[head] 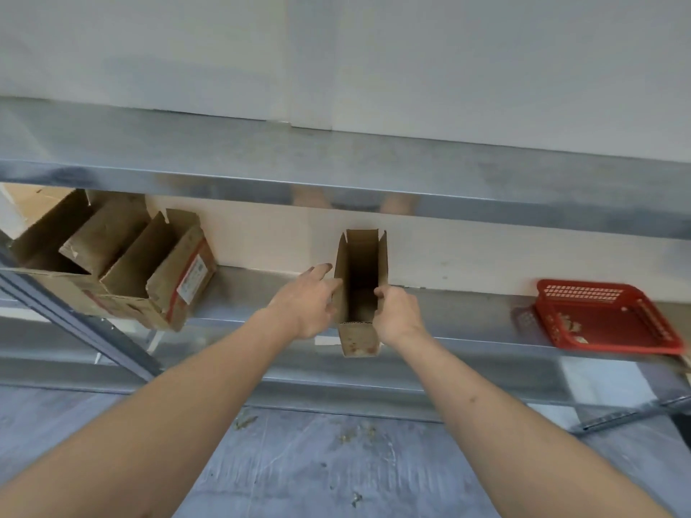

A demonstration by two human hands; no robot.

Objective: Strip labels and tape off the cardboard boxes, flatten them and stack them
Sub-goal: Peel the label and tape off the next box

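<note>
Far left of the grips, the large box (48,252) runs off the picture's edge; its neighbour's label (192,277) is too blurred to read.

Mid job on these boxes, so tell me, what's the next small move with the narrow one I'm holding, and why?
Probably press its sides together to flatten it: the narrow box stands open-topped on the shelf, left hand against one wall, right hand gripping the other.
</note>
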